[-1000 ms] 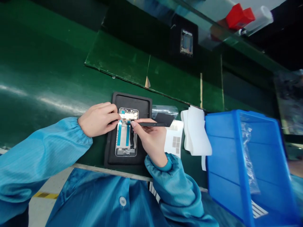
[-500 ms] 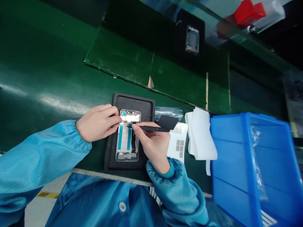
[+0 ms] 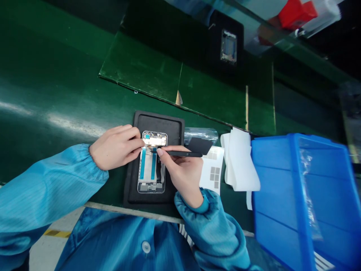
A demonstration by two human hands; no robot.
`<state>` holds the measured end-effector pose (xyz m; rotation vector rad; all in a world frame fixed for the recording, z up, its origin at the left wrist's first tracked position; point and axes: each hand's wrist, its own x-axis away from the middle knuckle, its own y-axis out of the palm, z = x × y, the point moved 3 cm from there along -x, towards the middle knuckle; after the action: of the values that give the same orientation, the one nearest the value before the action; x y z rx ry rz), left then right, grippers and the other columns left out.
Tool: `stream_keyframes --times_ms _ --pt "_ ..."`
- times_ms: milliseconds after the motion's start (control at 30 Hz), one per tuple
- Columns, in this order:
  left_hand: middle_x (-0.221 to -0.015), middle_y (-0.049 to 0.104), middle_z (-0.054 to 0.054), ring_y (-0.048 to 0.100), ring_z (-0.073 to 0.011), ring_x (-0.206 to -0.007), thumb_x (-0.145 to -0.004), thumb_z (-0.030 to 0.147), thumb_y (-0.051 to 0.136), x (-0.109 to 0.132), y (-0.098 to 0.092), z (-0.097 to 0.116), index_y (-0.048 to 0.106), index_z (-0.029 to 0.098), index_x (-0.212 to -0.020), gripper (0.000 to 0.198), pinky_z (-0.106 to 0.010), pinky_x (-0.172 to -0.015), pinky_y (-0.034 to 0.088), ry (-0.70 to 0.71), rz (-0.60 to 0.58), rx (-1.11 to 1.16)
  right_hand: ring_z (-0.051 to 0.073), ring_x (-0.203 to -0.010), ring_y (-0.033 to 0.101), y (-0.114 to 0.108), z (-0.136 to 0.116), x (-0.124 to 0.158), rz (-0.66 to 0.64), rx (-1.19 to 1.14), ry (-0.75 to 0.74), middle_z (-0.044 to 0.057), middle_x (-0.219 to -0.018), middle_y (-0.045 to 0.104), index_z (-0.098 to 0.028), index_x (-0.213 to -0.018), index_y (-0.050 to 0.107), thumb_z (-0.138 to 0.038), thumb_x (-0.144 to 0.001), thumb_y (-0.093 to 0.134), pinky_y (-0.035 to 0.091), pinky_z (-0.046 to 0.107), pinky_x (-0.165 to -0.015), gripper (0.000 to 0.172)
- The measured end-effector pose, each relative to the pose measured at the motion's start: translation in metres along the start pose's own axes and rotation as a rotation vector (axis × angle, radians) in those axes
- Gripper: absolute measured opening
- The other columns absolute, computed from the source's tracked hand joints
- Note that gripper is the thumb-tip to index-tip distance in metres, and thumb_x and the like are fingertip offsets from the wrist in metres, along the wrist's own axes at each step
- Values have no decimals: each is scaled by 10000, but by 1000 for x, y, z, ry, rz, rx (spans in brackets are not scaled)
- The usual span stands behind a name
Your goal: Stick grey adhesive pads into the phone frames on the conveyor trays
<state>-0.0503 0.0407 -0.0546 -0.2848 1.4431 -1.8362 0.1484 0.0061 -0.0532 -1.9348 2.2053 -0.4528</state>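
Note:
An opened phone [image 3: 147, 165], its circuit board and blue strips exposed, lies in a black tray [image 3: 158, 119]. At the phone's upper left edge is my left hand [image 3: 118, 146], fingers curled and closed against it; the thumb is hidden. My right hand [image 3: 186, 171] pinches black tweezers [image 3: 183, 153], held nearly level. Their tip reaches over the phone just below the board; whether it touches anything is too small to tell.
Right of the tray are a black square piece [image 3: 199, 146], a sheet with grey squares [image 3: 211, 173], clear film [image 3: 200, 134], folded white paper [image 3: 241, 162] and a blue bin [image 3: 276, 180]. A second black tray [image 3: 217, 37] with a phone frame stands farther back.
Both hands, the phone and the tweezers keep nearly the same places. Only a slight shift of the whole view shows.

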Motion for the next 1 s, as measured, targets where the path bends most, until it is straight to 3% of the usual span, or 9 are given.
stream_keyframes --times_ms 633,1000 --pt "-903 642 -61 579 -191 -818 -979 247 496 -1 -2 1 690 165 -915 220 -316 -712 483 10 10 -12 175 -635 714 -1 5 1 -7 72 -26 26 -772 767 -204 -835 752 -322 -797 787 607 277 -572 128" --pt "-998 654 -81 564 -216 -866 -965 249 527 0 -3 5 726 188 -1016 213 -351 -726 473 80 -23 -27 184 -665 721 -1 8 0 -26 91 -33 32 -782 767 -205 -851 754 -330 -804 783 606 284 -592 136"
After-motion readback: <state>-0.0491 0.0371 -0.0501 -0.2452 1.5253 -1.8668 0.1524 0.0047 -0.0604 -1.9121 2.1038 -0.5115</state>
